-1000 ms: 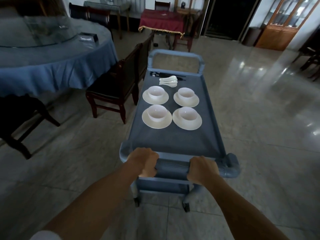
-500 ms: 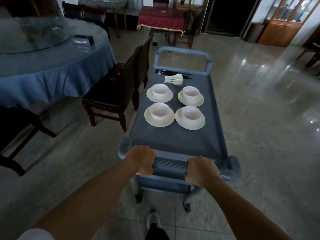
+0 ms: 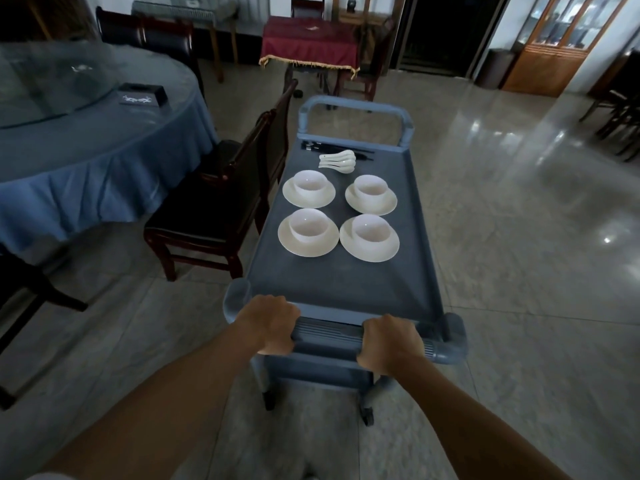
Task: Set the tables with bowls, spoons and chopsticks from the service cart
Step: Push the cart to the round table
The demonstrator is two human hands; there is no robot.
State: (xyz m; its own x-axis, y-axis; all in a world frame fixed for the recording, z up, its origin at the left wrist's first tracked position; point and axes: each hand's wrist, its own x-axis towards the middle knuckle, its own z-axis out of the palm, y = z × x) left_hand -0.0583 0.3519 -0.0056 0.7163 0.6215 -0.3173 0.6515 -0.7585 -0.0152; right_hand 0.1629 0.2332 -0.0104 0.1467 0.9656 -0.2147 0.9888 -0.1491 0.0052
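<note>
A blue-grey service cart (image 3: 346, 285) stands on the tiled floor in front of me. My left hand (image 3: 268, 322) and my right hand (image 3: 389, 342) both grip its near handle (image 3: 327, 336). On the cart's top sit several white bowls (image 3: 309, 225), each on a white saucer. Behind them lie white spoons (image 3: 339, 160) in a small pile, and dark chopsticks (image 3: 311, 146) at the far end. A round table with a blue cloth (image 3: 86, 147) is at the left.
Dark wooden chairs (image 3: 214, 209) stand between the cart and the round table. A black box (image 3: 142, 95) lies on that table. A red-clothed table (image 3: 308, 43) stands ahead, a wooden cabinet (image 3: 554, 43) at the far right. Open tiled floor lies to the right.
The cart has rolled forward past the chairs and along the round table, with both hands holding the handle throughout. The red-clothed table looks nearer.
</note>
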